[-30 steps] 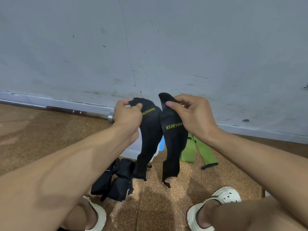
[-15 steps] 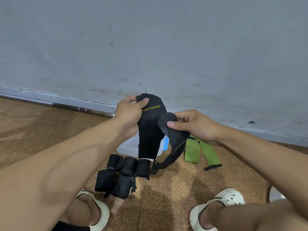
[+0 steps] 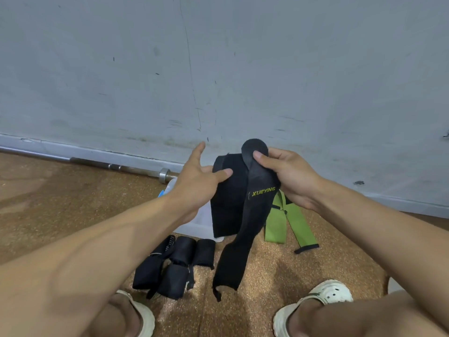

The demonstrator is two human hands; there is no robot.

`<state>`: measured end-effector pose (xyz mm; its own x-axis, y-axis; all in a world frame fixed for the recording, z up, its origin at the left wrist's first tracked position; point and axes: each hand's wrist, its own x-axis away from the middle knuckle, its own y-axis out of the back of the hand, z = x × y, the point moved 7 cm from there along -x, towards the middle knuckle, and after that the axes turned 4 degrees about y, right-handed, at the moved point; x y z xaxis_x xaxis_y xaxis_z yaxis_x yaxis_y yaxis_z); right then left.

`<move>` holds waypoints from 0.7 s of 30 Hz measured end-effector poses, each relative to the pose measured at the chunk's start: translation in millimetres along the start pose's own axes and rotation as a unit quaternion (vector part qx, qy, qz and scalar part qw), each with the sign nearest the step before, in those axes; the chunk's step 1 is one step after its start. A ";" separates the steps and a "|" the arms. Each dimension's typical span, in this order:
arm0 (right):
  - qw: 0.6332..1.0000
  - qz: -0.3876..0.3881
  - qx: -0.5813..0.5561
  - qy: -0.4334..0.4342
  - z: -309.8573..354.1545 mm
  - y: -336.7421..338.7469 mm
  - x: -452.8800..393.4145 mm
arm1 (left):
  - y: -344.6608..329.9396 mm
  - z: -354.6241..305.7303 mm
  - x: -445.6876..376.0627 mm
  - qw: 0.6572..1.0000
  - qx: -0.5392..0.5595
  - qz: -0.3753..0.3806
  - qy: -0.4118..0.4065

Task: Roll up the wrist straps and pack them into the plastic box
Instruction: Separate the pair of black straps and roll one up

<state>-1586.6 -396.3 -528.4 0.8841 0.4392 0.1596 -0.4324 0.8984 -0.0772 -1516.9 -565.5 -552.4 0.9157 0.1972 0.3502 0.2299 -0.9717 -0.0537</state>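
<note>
I observe the right hand [image 3: 289, 177] pinching a black fabric wrist strap [image 3: 245, 215]; the left hand [image 3: 194, 181], fingers spread, touches it.

The black strap [image 3: 252, 205] is matt woven cloth with yellow printed lettering; the rolled straps [image 3: 175, 266] show the same dull fabric. The green strap [image 3: 275, 224] is matt cloth. The floor [image 3: 279, 271] is rough, granular cork. The barbell [image 3: 116, 166] is glossy metal; the plastic box [image 3: 194, 224] is smooth, translucent white
</note>
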 end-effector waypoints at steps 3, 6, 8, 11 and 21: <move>0.998 -0.019 0.056 0.010 2.2 -1.9 6.1 | 10.8 -6.4 -1.2 0.996 0.025 -0.076 -0.030; 0.987 -0.028 0.155 0.041 8.6 -4.8 13.2 | 30.1 -5.1 -6.2 0.987 0.038 -0.154 -0.030; 0.969 -0.012 0.240 0.056 9.7 -7.4 15.5 | 38.0 -6.0 -7.6 0.983 0.027 -0.179 -0.021; 0.950 0.001 0.300 0.082 13.5 -9.1 15.2 | 38.3 -9.7 -5.7 0.985 0.029 -0.166 -0.019; 0.931 0.026 0.333 0.148 17.3 -25.9 14.4 | 20.1 -17.6 -3.2 0.996 0.060 -0.052 -0.039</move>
<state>-1565.8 -413.2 -507.1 0.8262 0.5520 -0.1126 -0.4037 0.7196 0.5650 -1521.0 -587.9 -538.1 0.9071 0.3094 0.2854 0.3575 -0.9242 -0.1344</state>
